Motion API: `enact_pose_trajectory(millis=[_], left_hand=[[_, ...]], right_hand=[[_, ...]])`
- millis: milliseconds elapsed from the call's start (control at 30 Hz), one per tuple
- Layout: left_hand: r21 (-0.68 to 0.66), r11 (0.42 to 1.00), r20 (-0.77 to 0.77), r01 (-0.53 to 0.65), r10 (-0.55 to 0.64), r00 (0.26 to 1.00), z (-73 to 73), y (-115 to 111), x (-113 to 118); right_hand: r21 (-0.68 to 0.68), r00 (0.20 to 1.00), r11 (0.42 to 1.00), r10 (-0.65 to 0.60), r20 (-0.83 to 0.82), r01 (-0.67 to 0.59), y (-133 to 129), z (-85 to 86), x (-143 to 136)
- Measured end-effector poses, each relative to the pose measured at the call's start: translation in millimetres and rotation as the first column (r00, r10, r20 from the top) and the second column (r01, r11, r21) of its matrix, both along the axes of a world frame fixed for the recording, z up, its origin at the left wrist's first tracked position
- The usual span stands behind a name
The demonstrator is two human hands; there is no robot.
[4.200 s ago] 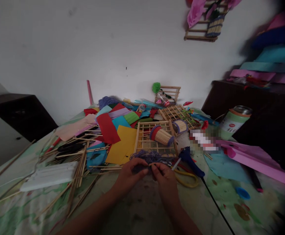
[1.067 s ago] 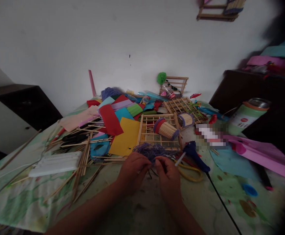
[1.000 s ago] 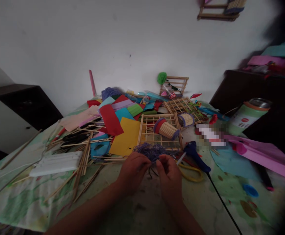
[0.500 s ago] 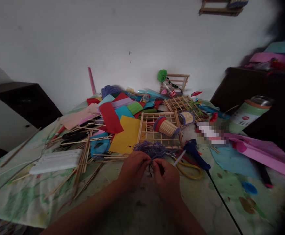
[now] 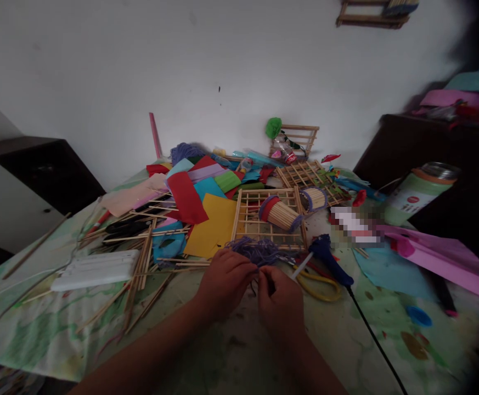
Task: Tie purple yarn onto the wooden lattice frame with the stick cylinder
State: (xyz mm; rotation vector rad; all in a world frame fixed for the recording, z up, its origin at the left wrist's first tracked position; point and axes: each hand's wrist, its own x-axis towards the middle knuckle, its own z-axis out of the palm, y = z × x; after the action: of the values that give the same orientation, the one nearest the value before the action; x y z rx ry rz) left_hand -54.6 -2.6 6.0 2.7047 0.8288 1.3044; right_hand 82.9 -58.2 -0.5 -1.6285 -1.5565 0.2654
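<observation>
My left hand (image 5: 229, 282) and my right hand (image 5: 280, 296) meet fingertip to fingertip over the near middle of the table. Both are closed in a pinch on a thin dark strand (image 5: 254, 287), whose short curled end shows between them; the fingers hide the rest of it. Just beyond the fingers lies a tangle of purple yarn (image 5: 259, 249). To the right of my right hand are a blue glue gun (image 5: 333, 262) with a white glue stick and yellow-handled scissors (image 5: 325, 293).
A stick lattice (image 5: 247, 214) carries a small stick basket (image 5: 279, 213) beyond the yarn. Coloured paper sheets (image 5: 210, 225), loose sticks (image 5: 132, 296) and a white power strip (image 5: 95, 270) lie leftward. A green bottle (image 5: 418, 192) stands right; the glue gun's cord (image 5: 375, 334) runs toward me.
The left fingers have rolled forward over the pinch, covering more of the strand. My right hand stays nearly in place, and the objects on the table have not moved.
</observation>
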Motion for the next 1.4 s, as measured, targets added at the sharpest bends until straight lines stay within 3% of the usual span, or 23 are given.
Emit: enact_pose_trajectory(millis=[133, 367, 467, 567, 633, 800, 933, 1167, 1333, 1400], left_hand=[[0.078, 0.997, -0.049, 0.014, -0.01, 0.999, 2.0, 1, 1], [0.009, 0.999, -0.101, -0.039, 0.04, 0.994, 2.1, -1, -1], [-0.126, 0.989, -0.024, -0.083, 0.08, 0.996, 0.7, -1, 0], [-0.348, 0.934, 0.013, -0.083, 0.093, 0.996, -0.1, -1, 2], [-0.422, 0.904, 0.019, -0.068, 0.084, 0.996, -0.5, -1, 3], [-0.396, 0.917, 0.006, -0.044, 0.05, 0.999, -3.0, -2, 4], [-0.403, 0.915, 0.048, -0.035, 0.059, 0.997, -5.0, -2, 4], [-0.519, 0.855, 0.119, -0.02, 0.095, 0.988, -3.9, 1, 3], [-0.507, 0.862, 0.114, -0.004, 0.072, 0.991, -6.2, 0, 4], [-0.502, 0.865, 0.115, 0.002, 0.064, 0.991, -8.3, 1, 5]], right_hand=[[0.021, 0.995, 1.0, -0.003, 0.099, 0.001, -1, 1.5, -1], [0.014, 0.996, 1.0, -0.021, 0.085, 0.02, -1, 1.7, -2], [0.017, 0.999, 0.999, -0.032, 0.005, 0.032, 0, -0.5, -1], [-0.002, 0.997, 0.999, -0.032, -0.073, 0.032, 1, -2.3, 1], [-0.029, 0.993, 1.0, -0.012, -0.119, 0.009, 2, -2.4, 2], [-0.068, 0.987, 0.996, 0.042, -0.156, -0.053, 2, -1.6, 2], [-0.055, 0.985, 0.998, 0.008, -0.17, -0.018, 1, -1.4, 2], [-0.045, 0.973, 0.998, -0.046, -0.225, 0.037, 0, 5.6, 2], [-0.008, 0.967, 1.0, -0.027, -0.252, 0.026, -3, -0.2, -2], [0.008, 0.978, 1.0, -0.013, -0.206, 0.015, -3, 4.8, -4]])
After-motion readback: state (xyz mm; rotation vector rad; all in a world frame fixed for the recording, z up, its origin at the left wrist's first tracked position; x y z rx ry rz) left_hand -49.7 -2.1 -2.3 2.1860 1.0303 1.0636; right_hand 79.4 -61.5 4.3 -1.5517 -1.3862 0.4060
